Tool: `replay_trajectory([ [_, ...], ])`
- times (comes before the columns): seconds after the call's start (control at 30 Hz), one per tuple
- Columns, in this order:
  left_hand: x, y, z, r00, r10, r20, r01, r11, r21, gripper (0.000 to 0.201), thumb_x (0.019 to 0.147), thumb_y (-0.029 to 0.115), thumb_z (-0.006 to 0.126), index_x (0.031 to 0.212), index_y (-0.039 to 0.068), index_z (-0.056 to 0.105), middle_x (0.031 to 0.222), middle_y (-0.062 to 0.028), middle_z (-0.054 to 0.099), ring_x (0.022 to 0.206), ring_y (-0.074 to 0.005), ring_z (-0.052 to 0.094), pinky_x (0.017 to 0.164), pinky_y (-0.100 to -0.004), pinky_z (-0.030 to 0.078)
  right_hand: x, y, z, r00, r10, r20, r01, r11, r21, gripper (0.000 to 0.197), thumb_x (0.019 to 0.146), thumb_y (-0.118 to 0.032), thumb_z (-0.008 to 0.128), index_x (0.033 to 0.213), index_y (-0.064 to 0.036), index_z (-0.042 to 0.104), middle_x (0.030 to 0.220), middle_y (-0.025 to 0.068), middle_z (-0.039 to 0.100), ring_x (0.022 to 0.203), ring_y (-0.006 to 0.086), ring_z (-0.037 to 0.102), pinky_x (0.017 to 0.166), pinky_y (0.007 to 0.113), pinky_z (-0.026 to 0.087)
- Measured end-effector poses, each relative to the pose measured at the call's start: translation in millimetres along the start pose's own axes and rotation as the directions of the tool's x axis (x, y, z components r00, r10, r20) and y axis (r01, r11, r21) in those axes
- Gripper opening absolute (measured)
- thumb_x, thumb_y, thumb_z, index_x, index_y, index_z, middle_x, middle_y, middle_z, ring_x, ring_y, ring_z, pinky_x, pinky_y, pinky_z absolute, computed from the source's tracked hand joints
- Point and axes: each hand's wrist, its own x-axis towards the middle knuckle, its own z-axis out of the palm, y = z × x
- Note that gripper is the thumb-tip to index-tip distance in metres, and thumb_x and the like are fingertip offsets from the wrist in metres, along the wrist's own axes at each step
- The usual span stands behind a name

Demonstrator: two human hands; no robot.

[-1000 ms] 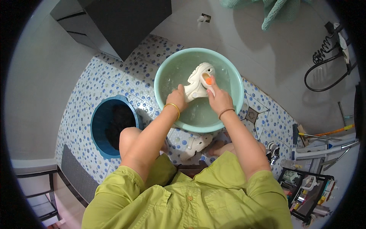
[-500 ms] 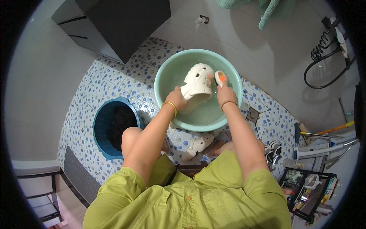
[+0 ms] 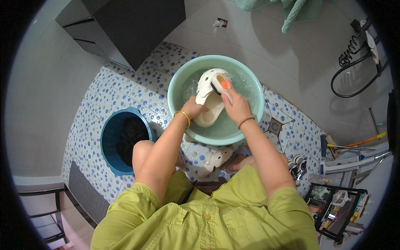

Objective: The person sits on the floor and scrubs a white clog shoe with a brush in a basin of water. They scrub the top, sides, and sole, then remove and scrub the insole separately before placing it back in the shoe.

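Just above the frame's centre, a white clog sits within a pale green basin of water. The left hand clasps its left edge, fingers curled round it. The right hand pinches a cream brush over the clog's upper; whether the bristles touch is hard to tell. Another white clog lies at lower centre.
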Motion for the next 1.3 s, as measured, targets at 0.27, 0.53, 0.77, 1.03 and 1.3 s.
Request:
replay_trajectory([
  [0.27, -17.4, 20.3, -4.9, 0.996, 0.002, 0.091, 0.021, 0.968, -0.252, 0.062, 0.059, 0.004, 0.07, 0.115, 0.001, 0.043, 0.103, -0.0139, 0.056, 0.094, -0.0263, 0.056, 0.083, -0.0351, 0.044, 27.8, 55.6, 19.8, 0.934, 0.219, -0.283, -0.19, 0.974, 0.126, 0.053, 0.087, -0.029, 0.045, 0.135, -0.0115, 0.03, 0.099, 0.0226, 0.06, 0.092, 0.0394, 0.057, 0.082, 0.043, 0.044],
  [0.53, -26.2, 29.2, -6.0, 0.946, 0.324, 0.011, -0.297, 0.881, -0.368, 0.062, 0.061, -0.002, 0.068, 0.116, 0.006, 0.041, 0.107, -0.0048, 0.052, 0.103, -0.0175, 0.048, 0.09, -0.0315, 0.038, 27.1, 60.2, 22.0, 0.908, 0.34, -0.247, -0.124, 0.778, 0.615, 0.045, 0.087, -0.038, 0.05, 0.112, -0.0009, 0.054, 0.087, 0.0153, 0.063, 0.082, 0.027, 0.061, 0.072, 0.035, 0.045],
  [0.77, -40.8, 57.5, -5.8, 0.8, 0.567, -0.193, -0.595, 0.791, -0.144, 0.064, 0.062, 0.002, 0.07, 0.118, 0.006, 0.039, 0.109, -0.004, 0.05, 0.104, -0.0156, 0.047, 0.092, -0.0298, 0.036, 18.6, 51.0, 14.4, 0.896, 0.292, -0.334, -0.037, 0.799, 0.6, 0.049, 0.086, -0.039, 0.053, 0.117, -0.0014, 0.05, 0.081, 0.0125, 0.062, 0.075, 0.024, 0.06, 0.069, 0.034, 0.045],
  [1.03, -42.5, 57.3, -11.1, 0.872, 0.479, -0.097, -0.469, 0.764, -0.444, 0.065, 0.062, -0.002, 0.069, 0.119, 0.005, 0.039, 0.109, -0.0052, 0.051, 0.103, -0.0161, 0.048, 0.092, -0.0295, 0.036, 3.9, 45.7, -7.0, 0.947, 0.266, -0.179, -0.064, 0.704, 0.707, 0.038, 0.085, -0.023, 0.057, 0.112, 0.0009, 0.047, 0.078, 0.0103, 0.063, 0.062, 0.0146, 0.057, 0.055, 0.026, 0.045],
  [1.3, -39.9, 54.0, -3.4, 0.907, 0.268, 0.326, 0.044, 0.709, -0.704, 0.059, 0.072, -0.003, 0.06, 0.126, 0.004, 0.037, 0.109, -0.0072, 0.055, 0.097, -0.0176, 0.057, 0.081, -0.0289, 0.047, -12.8, 41.7, -54.2, 0.973, 0.179, -0.143, 0.096, 0.246, 0.964, 0.027, 0.09, -0.021, 0.049, 0.107, -0.0003, 0.053, 0.074, 0.0039, 0.055, 0.063, 0.0112, 0.054, 0.055, 0.023, 0.047],
])
